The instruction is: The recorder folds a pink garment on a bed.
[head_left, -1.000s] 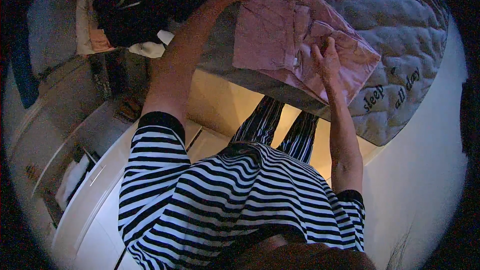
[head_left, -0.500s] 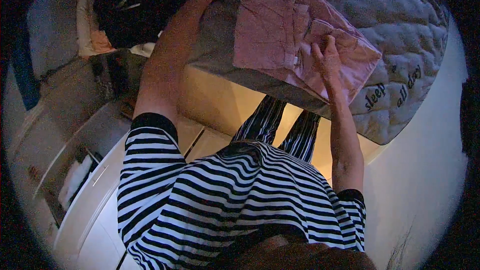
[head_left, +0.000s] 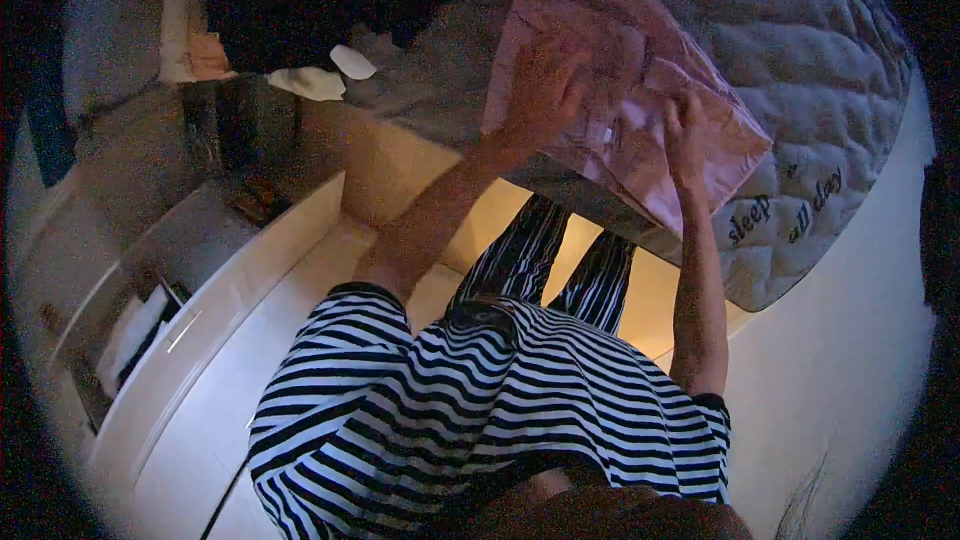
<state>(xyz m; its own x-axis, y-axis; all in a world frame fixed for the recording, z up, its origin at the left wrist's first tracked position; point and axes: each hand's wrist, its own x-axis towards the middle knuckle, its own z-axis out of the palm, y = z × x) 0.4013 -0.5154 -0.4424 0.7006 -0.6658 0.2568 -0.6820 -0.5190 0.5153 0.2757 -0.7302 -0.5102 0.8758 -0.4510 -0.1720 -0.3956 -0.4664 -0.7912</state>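
- Right hand [head_left: 686,135] on the right part of a pink cloth [head_left: 728,118], fingers bent, thumb and forefinger apart; pinching or merely pressing, cannot tell.
- Left hand [head_left: 548,85] over the left part, palm seemingly down, fingers extended, blurred; nothing visibly gripped.
- Pink cloth: creased, folded in layers, along the near edge of a grey quilted cover [head_left: 800,70].
- Step in hand, by judgement: flattening the folds. Next move seemingly calling for steady pressure at right, light smoothing at left, layers kept aligned.
- Cover: puffy, dark lettering near right corner.
- Farther left: dark clothes [head_left: 310,5], small white piece [head_left: 353,62].
- Below: open drawer [head_left: 225,295], pale floor [head_left: 210,450]; light dim.
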